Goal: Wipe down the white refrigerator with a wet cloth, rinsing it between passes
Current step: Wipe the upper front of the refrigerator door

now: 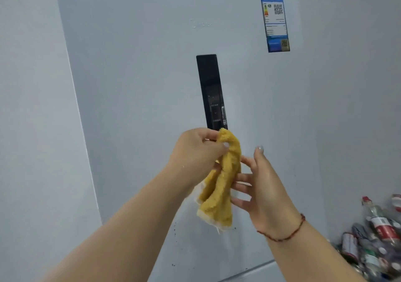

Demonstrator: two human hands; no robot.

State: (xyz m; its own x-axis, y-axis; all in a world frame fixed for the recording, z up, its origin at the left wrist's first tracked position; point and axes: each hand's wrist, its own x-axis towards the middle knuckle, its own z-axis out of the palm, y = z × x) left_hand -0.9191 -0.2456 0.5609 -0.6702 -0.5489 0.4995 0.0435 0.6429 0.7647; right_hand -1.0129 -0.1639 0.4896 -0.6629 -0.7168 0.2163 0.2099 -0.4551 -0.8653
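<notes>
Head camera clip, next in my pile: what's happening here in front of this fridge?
A person stands facing a white refrigerator, holding a yellow cloth in front of its door. The left hand pinches the cloth's top, so it hangs bunched; the right hand, fingers spread, touches it from the side. The cloth is off the door, just below the black control panel. Dark specks show low on the door. A blue energy label sits top right; bottles are piled at lower right.

cloth before refrigerator | bottles right of refrigerator
</notes>
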